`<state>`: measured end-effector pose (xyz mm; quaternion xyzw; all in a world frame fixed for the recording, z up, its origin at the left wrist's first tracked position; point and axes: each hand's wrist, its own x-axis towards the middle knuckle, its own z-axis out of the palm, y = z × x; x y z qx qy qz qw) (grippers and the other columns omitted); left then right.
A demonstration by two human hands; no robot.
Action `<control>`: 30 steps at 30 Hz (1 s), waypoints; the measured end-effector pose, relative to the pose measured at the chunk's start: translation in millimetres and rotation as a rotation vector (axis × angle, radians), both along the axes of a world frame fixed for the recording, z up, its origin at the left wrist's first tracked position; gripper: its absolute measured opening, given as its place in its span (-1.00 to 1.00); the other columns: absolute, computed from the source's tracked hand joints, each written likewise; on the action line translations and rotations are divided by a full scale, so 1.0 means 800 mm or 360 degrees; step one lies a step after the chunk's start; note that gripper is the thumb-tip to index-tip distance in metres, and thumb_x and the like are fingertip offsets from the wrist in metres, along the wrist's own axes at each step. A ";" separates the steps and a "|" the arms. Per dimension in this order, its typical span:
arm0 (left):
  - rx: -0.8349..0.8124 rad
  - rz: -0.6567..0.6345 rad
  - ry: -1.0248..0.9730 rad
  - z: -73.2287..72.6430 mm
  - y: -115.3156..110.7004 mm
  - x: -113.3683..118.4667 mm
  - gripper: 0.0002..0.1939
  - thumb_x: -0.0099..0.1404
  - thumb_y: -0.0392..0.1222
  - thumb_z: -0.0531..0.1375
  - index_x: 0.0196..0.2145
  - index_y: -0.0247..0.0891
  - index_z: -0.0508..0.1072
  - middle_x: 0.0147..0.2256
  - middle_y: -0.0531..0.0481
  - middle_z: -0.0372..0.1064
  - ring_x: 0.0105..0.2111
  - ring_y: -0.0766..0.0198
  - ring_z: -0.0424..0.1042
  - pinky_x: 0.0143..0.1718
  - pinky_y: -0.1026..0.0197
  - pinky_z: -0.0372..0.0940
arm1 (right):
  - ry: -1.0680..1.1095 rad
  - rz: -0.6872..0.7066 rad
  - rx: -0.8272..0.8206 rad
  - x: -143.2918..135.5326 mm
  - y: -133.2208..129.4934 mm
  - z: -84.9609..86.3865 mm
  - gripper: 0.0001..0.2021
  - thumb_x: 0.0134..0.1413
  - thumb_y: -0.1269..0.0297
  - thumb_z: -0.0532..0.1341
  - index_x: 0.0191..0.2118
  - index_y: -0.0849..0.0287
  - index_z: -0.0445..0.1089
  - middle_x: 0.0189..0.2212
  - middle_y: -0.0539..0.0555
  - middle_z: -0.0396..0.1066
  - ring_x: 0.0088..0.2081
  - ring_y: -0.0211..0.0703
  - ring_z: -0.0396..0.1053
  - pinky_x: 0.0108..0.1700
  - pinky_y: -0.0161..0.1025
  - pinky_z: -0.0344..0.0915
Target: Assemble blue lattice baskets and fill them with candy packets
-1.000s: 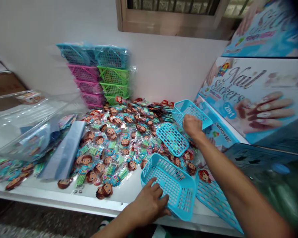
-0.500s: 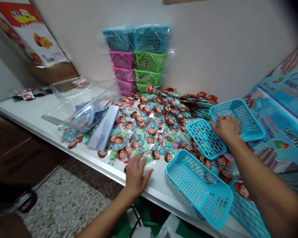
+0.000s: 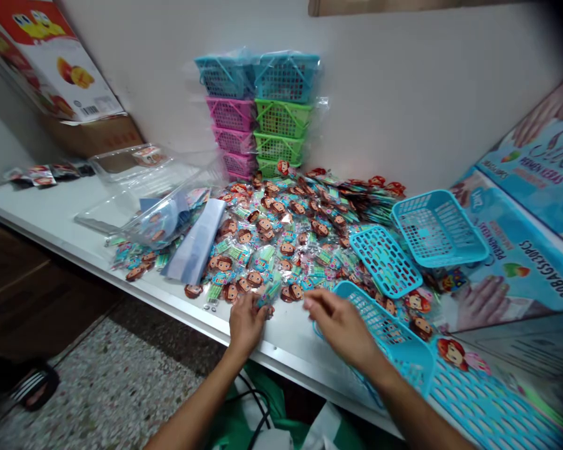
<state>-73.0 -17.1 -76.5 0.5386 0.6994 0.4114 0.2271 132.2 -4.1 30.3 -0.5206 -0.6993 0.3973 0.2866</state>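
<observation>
White wall backs a white table heaped with picture packets, with wrapped baskets stacked in two columns behind and boxes along the right side. One blue basket sits at the near edge, beneath the right forearm; a nudge from that arm could tip it off the table, since its near corner seems to reach the rim. Loose packets are the other likely trouble: slick and overlapping, they could cling together so that two come up in one pinch, or slide floorward where the pile thins out toward the front. A second blue basket leans against the boxes at a tilt, and a knock could make it slip onto the flat grid just beside it. As for the hands, the left hand is curled nearly closed at the front of the pile, thumb and fingers seemingly pinching a packet by its lower end. The right hand hovers just in front of the near basket, fingers loosely bent and part-open, with nothing visible in its grasp.
</observation>
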 end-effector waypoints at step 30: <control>-0.0384 0.0121 -0.2230 0.023 -0.017 -0.005 -0.70 0.07 -0.26 0.30 -0.20 -0.31 0.42 -0.36 -0.02 0.51 -0.36 0.23 0.50 -0.32 0.25 0.38 | 0.0248 -0.0275 -0.0218 -0.105 0.029 -0.118 -0.58 0.06 0.02 0.13 -0.06 0.16 0.44 -0.13 0.14 0.49 -0.09 -0.03 0.42 -0.03 -0.14 0.30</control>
